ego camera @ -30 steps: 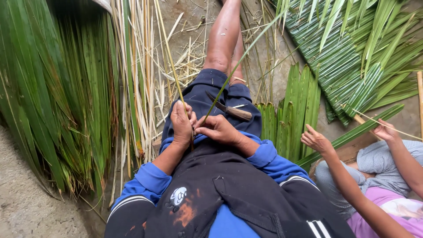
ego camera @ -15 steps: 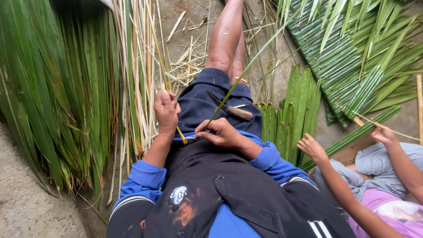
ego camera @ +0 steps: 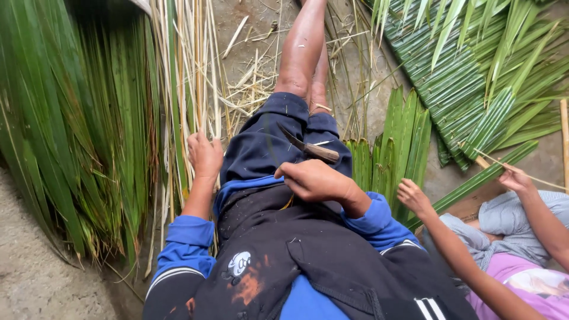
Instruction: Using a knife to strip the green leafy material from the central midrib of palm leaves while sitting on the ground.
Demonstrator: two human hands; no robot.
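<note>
Nearby: dry stalks (ego camera: 189, 71) beside left hand (ego camera: 204, 155) | knife (ego camera: 309, 148) (on lap)

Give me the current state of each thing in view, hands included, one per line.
Left hand: reaching into the pale dry strips, fingers curled on them.
Right hand: resting closed on the lap, contents not visible.
Knife: lying on the thigh, unheld.
Green leaf pile: heaped at left.
Woven leaf panel: flat on the ground.
Neighbour's hands: on a leaf strip.
</note>
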